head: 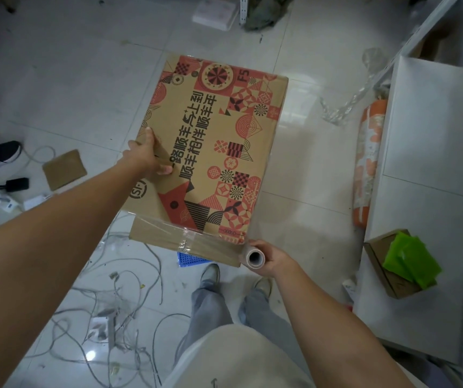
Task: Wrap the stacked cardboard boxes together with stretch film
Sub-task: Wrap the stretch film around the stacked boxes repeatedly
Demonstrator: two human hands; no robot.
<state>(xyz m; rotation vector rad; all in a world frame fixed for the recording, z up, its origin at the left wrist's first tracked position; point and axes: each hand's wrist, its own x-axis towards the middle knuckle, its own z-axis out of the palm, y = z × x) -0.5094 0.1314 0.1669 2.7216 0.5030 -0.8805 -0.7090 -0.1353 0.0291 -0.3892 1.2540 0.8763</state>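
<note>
Boxes (208, 152) under left hand (149, 158), right hand (273, 260) gripping film roll (255, 258) (upright)

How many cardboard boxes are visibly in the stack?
2: the printed top box under the left hand, and a plain box beneath at the near edge. More may be hidden.

two stacked cardboard boxes (205, 152), one film roll (255, 257), two hands, one small open box (392, 267), one orange roll (368, 166)
</note>
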